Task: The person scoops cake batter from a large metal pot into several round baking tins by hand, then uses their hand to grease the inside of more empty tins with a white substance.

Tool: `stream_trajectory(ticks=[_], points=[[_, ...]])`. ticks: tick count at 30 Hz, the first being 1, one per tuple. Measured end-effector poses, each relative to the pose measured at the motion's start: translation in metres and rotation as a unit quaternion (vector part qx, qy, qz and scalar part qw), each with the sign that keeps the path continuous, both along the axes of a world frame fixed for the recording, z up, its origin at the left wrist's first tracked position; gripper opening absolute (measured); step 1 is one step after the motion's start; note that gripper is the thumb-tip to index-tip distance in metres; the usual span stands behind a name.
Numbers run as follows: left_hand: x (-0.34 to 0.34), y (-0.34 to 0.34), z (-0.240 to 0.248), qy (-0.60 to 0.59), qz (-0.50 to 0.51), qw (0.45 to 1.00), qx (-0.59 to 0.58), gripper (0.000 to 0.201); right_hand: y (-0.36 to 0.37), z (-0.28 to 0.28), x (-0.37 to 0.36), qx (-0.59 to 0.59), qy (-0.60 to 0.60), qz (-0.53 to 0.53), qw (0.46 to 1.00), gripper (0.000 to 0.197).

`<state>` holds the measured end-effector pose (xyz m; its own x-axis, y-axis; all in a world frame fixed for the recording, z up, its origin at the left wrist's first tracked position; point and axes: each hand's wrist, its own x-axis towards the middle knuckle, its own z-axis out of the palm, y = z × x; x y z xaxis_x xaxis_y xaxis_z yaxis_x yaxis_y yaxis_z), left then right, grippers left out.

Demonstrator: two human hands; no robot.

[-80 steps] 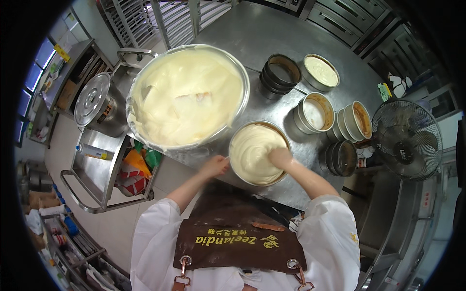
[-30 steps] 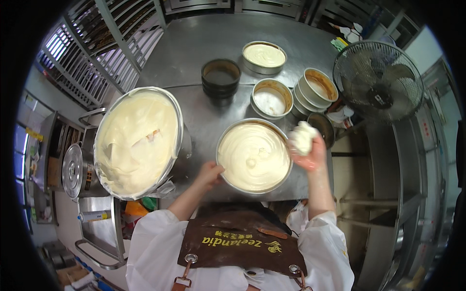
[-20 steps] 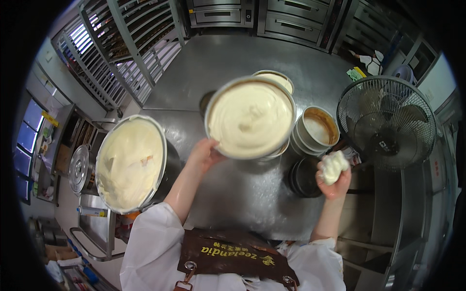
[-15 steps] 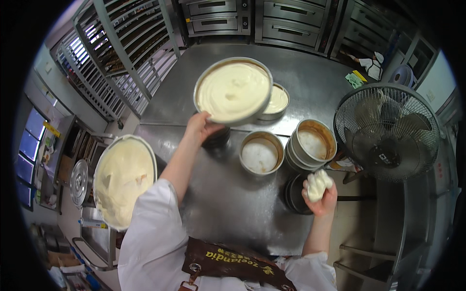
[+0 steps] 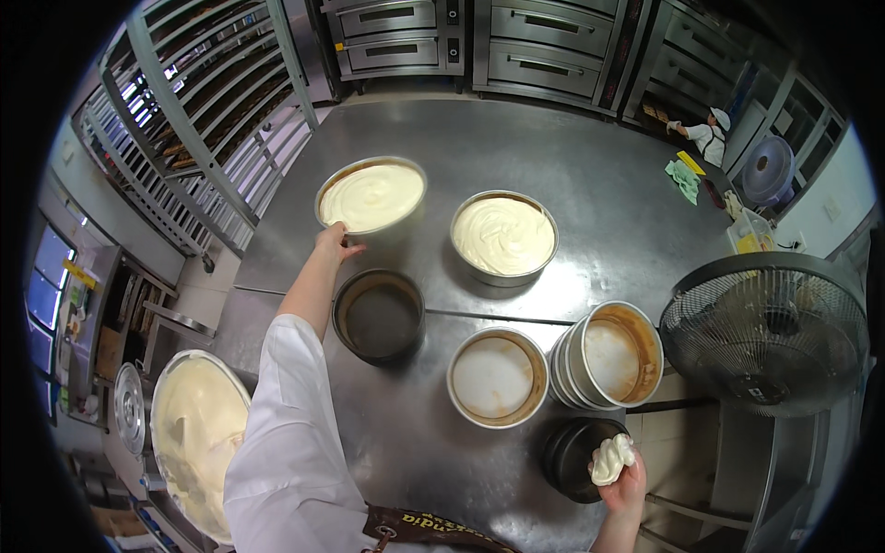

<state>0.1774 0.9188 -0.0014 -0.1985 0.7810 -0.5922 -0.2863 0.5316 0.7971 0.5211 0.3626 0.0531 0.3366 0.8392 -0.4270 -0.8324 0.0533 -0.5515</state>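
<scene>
At the far left of the table, my left hand grips the near rim of a round cake pan full of pale, creamy batter. Whether that pan touches the table, I cannot tell. My right hand hovers at the lower right above dark round pans. Its fingers are curled and thickly coated with pale batter. A second filled pan rests right of the held one. Nearer me are an empty dark pan, a light-bottomed metal pan and a stack of similar pans.
A large tub of batter stands left of my left arm. On the right, a big fan borders the metal table. Behind the table are ovens, and a rack is at far left. A co-worker stands at far right.
My left hand has carried the filled pan left and away from me, uncovering the other filled pan and the dark pan. My right hand sits lower in view, its fingers still coated. The view has shifted.
</scene>
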Motion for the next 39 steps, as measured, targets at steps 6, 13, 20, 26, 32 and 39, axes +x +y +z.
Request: stream_trajectory(ticks=[6,13,20,26,32,39], points=[[-0.026,0.030,-0.081,0.191,-0.114,0.974,-0.037,0.048,0.023,-0.007,-0.001,-0.054,-0.028,0.012,0.998,0.016],[-0.019,0.029,-0.020,0.466,-0.015,0.874,0.137,0.046,0.018,-0.010,-0.003,0.007,-0.029,0.070,0.997,0.021],[0.159,-0.162,0.088,0.258,-0.391,0.808,0.357,0.034,-0.008,0.005,-0.012,0.100,0.010,0.056,0.993,0.022],[0.235,-0.309,0.073,0.260,-0.576,0.726,0.272,0.061,-0.073,0.008,-0.004,0.158,-0.009,0.028,0.987,0.025],[0.274,-0.339,0.041,0.097,-0.558,0.818,0.099,0.058,-0.120,0.015,-0.010,0.107,0.031,-0.033,0.993,0.020],[0.222,-0.338,0.052,0.264,-0.468,0.819,0.204,0.061,-0.152,0.002,-0.007,0.077,0.006,-0.059,0.995,0.027]])
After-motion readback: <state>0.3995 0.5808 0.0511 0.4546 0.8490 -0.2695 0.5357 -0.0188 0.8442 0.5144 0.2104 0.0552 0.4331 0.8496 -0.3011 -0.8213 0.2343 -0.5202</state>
